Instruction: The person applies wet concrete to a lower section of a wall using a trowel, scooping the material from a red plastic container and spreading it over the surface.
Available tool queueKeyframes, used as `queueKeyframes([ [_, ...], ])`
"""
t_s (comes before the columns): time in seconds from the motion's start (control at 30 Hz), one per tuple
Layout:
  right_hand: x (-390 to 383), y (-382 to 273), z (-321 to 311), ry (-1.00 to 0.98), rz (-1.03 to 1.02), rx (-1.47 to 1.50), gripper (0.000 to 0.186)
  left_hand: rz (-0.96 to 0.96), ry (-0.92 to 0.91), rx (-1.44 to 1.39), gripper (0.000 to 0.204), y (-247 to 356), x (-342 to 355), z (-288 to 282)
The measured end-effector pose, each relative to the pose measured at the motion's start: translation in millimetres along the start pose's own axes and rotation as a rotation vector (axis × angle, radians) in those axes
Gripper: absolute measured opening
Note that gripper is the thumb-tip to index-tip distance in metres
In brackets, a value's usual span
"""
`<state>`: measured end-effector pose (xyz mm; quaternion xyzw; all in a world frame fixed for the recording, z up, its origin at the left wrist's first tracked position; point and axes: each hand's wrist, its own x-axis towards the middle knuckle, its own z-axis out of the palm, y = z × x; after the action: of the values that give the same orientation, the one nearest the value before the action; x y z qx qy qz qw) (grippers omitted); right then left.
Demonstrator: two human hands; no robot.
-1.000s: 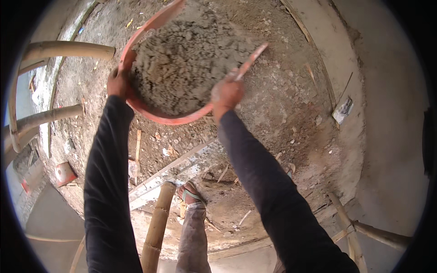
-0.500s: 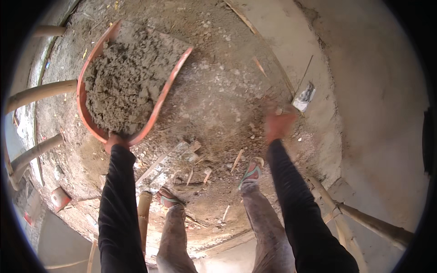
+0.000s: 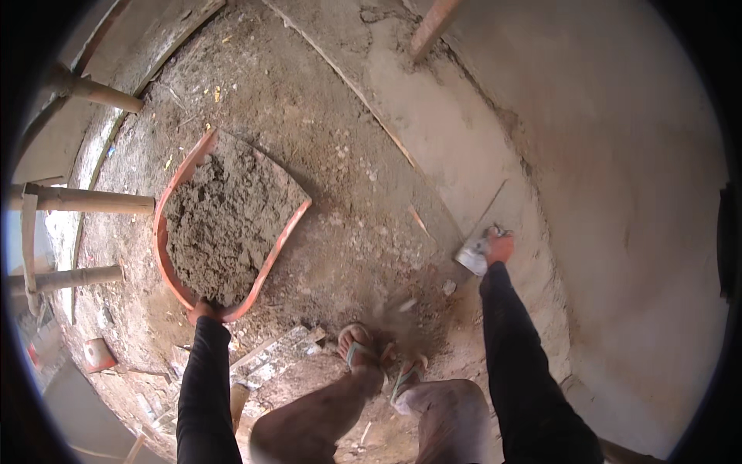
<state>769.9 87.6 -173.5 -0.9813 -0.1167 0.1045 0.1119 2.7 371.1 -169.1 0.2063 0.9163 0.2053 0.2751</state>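
Note:
An orange-rimmed mortar pan (image 3: 270, 267), with one straight, open side, rests on the dirt at left, heaped with wet grey mortar (image 3: 224, 209). My left hand (image 3: 205, 309) is closed on its near rim. At right, my right hand (image 3: 500, 246) is closed around the handle of a trowel (image 3: 472, 256) with a whitish, mortar-smeared face. The trowel lies at the edge of a smooth grey cement strip (image 3: 433, 116); a thin dark line runs from it across the strip. My fingers partly hide the handle.
Bamboo poles (image 3: 93, 199) stand along the left, and another pole (image 3: 434, 29) at the top. A wooden strip (image 3: 352, 89) borders the cement. Below the pan lie a mortar-stained board (image 3: 274, 354) and wood scraps. My sandalled feet (image 3: 357, 345) stand between my arms. A plain wall (image 3: 634, 193) rises at right.
My right hand, empty and blurred beside the trowel before, now grips it. The pan, still held by my left hand, sits lower in view as the view shifted. My feet have moved closer together.

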Motion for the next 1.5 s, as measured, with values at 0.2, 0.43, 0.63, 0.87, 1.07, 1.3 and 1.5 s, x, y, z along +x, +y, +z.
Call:
queueKeyframes([
  [0.2, -26, -253, 63, -0.142, -0.143, -0.029, 0.052, 0.041, 0.013, -0.172, 0.048, 24, -57, -10],
  [0.43, 40, -390, 72, -0.261, -0.684, -0.109, 0.059, 0.024, 0.014, 0.004, 0.051, 45, -73, 6],
  [0.63, -4, -418, -64, -0.214, -0.590, -0.503, 0.051, 0.087, 0.154, 0.238, 0.053, 36, -67, -2],
  [0.87, 76, -446, -15, -0.143, -0.806, -0.429, 0.044, 0.241, 0.035, 0.555, 0.049, 5, -39, -21],
  [1.07, 61, -421, 9, -0.168, -0.695, -0.331, 0.044, 0.040, 0.057, 0.098, 0.034, 20, -55, -18],
  [1.3, 96, -610, 53, -0.120, -0.903, -0.327, 0.043, 0.008, -0.076, -0.261, 0.035, 55, -79, -15],
  [1.5, 101, -751, 100, -0.153, -0.627, -0.101, 0.043, 0.052, 0.077, -0.130, 0.038, 79, -97, -13],
])
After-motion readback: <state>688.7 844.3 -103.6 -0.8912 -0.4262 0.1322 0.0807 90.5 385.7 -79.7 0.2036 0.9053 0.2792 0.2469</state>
